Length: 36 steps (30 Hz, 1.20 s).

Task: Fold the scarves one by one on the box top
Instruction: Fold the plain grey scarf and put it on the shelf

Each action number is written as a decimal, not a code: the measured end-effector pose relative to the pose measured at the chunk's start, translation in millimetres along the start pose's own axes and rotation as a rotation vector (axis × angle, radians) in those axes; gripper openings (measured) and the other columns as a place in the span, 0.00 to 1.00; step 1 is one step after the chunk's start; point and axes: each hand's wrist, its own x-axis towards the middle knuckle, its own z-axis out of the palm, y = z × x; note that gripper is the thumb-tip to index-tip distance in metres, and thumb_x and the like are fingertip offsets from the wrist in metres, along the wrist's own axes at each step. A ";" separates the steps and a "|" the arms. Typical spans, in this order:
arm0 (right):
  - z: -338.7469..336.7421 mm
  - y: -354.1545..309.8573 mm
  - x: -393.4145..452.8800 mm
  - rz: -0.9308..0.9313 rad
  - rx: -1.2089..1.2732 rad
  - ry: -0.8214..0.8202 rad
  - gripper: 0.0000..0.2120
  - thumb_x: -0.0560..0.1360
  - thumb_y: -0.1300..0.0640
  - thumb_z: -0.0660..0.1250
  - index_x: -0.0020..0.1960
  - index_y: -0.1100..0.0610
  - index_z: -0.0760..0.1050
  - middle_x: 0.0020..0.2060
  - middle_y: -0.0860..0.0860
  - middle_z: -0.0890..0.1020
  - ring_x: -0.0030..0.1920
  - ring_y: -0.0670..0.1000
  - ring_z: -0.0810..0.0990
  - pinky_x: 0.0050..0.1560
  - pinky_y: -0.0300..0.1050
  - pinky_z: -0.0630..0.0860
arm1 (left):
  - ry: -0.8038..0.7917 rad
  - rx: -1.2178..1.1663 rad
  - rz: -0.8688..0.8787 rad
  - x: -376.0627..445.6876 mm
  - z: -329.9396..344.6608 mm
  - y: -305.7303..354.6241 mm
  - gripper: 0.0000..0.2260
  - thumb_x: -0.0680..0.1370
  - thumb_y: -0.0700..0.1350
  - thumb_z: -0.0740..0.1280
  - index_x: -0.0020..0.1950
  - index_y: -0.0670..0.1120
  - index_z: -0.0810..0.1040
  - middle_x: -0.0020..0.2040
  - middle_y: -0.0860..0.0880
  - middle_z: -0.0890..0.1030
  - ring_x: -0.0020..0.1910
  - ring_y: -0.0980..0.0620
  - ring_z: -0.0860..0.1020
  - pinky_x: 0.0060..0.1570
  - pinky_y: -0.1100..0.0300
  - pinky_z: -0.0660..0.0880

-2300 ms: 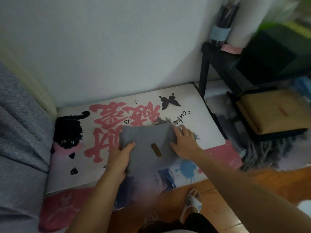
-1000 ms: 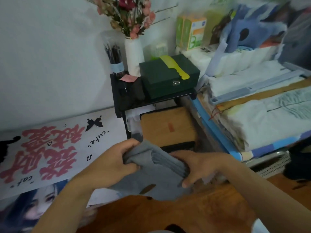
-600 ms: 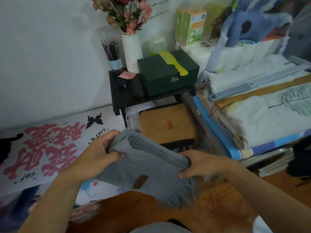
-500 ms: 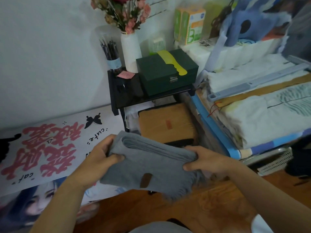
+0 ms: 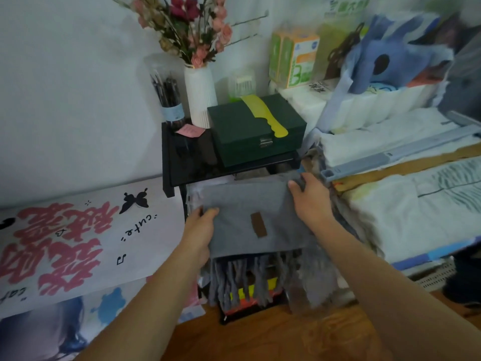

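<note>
Count: 1 grey folded scarf (image 5: 250, 217), 2 hands on it, left hand (image 5: 200, 230) and right hand (image 5: 309, 201). 1 printed box top (image 5: 78, 230), 1 black shelf (image 5: 182, 162), 1 green case (image 5: 256, 131), 1 yellow comb (image 5: 263, 114), 1 white vase (image 5: 200, 97).

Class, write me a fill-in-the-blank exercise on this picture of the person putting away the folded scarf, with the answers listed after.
1. The folded grey fringed scarf carries a small ____ rectangular label.
2. Both the left hand and the right hand ____ the scarf.
3. A yellow comb lies on the dark ____ latched box.
4. The ribbed white vase holds ____.

Answers: brown; hold; green; flowers
</note>
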 end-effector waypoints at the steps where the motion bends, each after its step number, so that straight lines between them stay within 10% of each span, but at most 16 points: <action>1: 9.2 -1.1 14.2 0.001 -0.041 -0.012 0.22 0.82 0.49 0.61 0.72 0.59 0.68 0.64 0.59 0.78 0.64 0.62 0.75 0.57 0.51 0.72 | 0.004 0.000 -0.017 17.2 6.0 0.4 0.09 0.82 0.43 0.66 0.62 0.46 0.78 0.54 0.44 0.85 0.49 0.43 0.85 0.44 0.50 0.83; 11: 96.5 29.2 -30.9 -0.768 -0.558 -0.111 0.20 0.82 0.53 0.61 0.71 0.59 0.71 0.71 0.57 0.72 0.74 0.60 0.66 0.77 0.58 0.58 | 0.117 0.157 0.046 83.1 12.6 -20.0 0.13 0.85 0.43 0.62 0.67 0.41 0.76 0.51 0.44 0.82 0.50 0.42 0.82 0.52 0.47 0.81; 16: 92.3 36.9 14.6 -0.374 -0.615 -0.166 0.29 0.83 0.39 0.45 0.81 0.50 0.53 0.80 0.56 0.54 0.80 0.59 0.47 0.79 0.59 0.44 | 0.241 0.798 0.241 84.0 12.6 -19.6 0.23 0.85 0.49 0.59 0.78 0.43 0.63 0.72 0.38 0.70 0.67 0.38 0.72 0.64 0.47 0.73; 20: 97.6 49.7 16.4 -0.293 -0.627 -0.203 0.31 0.82 0.37 0.44 0.81 0.48 0.48 0.81 0.55 0.51 0.80 0.60 0.47 0.78 0.61 0.52 | 0.180 1.533 0.842 55.1 42.8 -40.9 0.25 0.83 0.52 0.55 0.80 0.48 0.61 0.79 0.42 0.59 0.78 0.39 0.57 0.76 0.42 0.57; 26: 106.6 88.5 48.0 -0.066 -0.491 -0.165 0.29 0.82 0.40 0.45 0.81 0.50 0.50 0.76 0.60 0.65 0.74 0.63 0.64 0.74 0.60 0.62 | 0.056 1.515 0.477 94.2 42.2 -56.6 0.30 0.81 0.67 0.44 0.81 0.62 0.38 0.82 0.47 0.35 0.80 0.44 0.33 0.78 0.44 0.42; 33: 132.1 109.1 52.6 -0.096 -0.566 -0.009 0.33 0.81 0.42 0.42 0.77 0.59 0.62 0.61 0.66 0.77 0.54 0.67 0.79 0.53 0.61 0.78 | -0.129 1.417 0.403 132.4 38.7 -58.6 0.32 0.80 0.70 0.46 0.81 0.63 0.39 0.82 0.53 0.37 0.80 0.51 0.35 0.80 0.49 0.42; 36: 124.9 72.1 42.4 -0.308 -0.687 0.120 0.29 0.78 0.50 0.48 0.72 0.64 0.69 0.68 0.66 0.72 0.66 0.68 0.72 0.67 0.66 0.69 | -0.060 1.492 0.403 126.5 40.3 -57.9 0.32 0.81 0.68 0.45 0.81 0.61 0.39 0.82 0.51 0.37 0.80 0.47 0.34 0.80 0.48 0.43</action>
